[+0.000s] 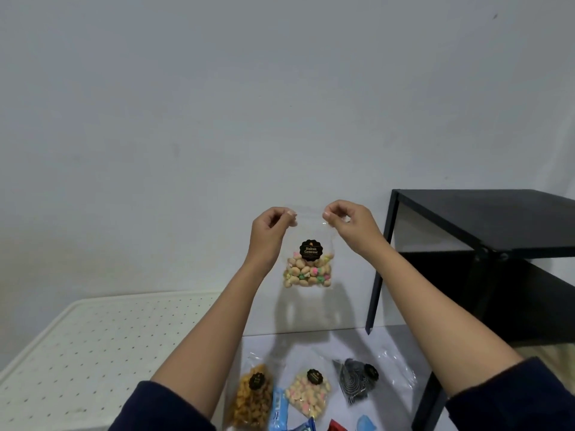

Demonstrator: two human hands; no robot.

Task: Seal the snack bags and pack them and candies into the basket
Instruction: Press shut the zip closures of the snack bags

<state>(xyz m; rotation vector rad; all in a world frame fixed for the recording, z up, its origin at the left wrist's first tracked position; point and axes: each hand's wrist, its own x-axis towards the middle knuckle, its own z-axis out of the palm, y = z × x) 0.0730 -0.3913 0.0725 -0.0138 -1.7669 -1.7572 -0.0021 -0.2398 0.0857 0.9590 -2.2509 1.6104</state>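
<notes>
I hold a clear snack bag (pixel 308 269) of pastel biscuits with a black round label up in front of the wall. My left hand (pixel 271 231) pinches its top left corner and my right hand (pixel 348 225) pinches its top right corner. The bag hangs upright between them. Below on the white table lie a bag of golden snacks (pixel 252 396), a second biscuit bag (pixel 308 395) and a bag of black spiral snacks (pixel 356 381). Blue wrapped candies (pixel 280 409) and a red one (pixel 337 426) lie at the bottom edge. No basket shows.
A black metal shelf (pixel 485 231) stands at the right, its legs on the white table (pixel 389 337). A white perforated surface (pixel 93 343) fills the lower left. The plain wall (pixel 217 119) is close behind.
</notes>
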